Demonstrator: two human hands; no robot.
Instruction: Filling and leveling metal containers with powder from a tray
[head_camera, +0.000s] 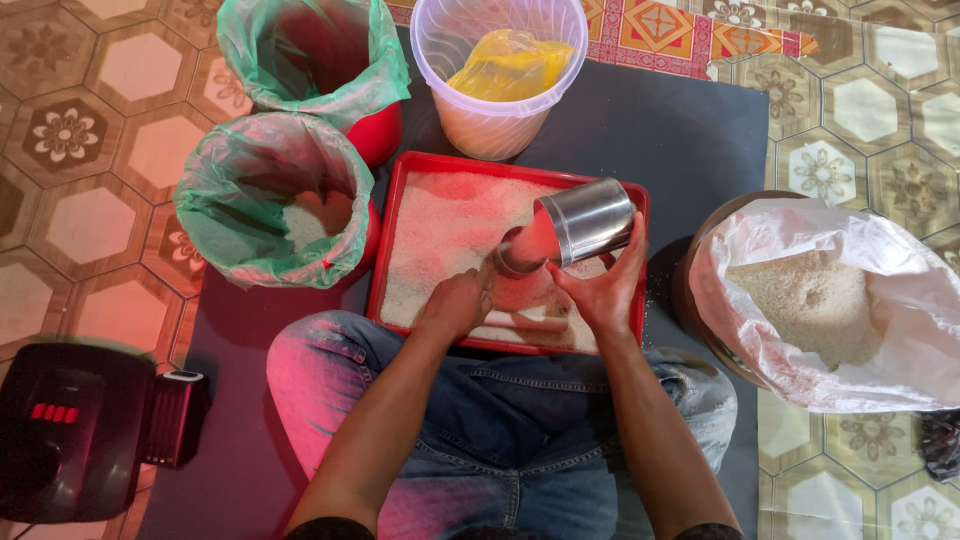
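A red rectangular tray (400, 180) full of white rice lies on a dark mat in front of my knees. My right hand (603, 290) grips a shiny steel cup (580, 222), tipped on its side with its mouth facing left and low over the rice. My left hand (455, 305) rests in the rice at the tray's near edge, just below the cup's mouth, fingers curled against the grains. Whether it holds anything I cannot tell.
Two red buckets lined with green plastic (270, 200) (315, 55) stand left of the tray; the nearer holds some rice. A clear tub with a yellow bag (500, 70) stands behind. An open white sack of rice (830, 300) is right. A black device (70, 430) sits near left.
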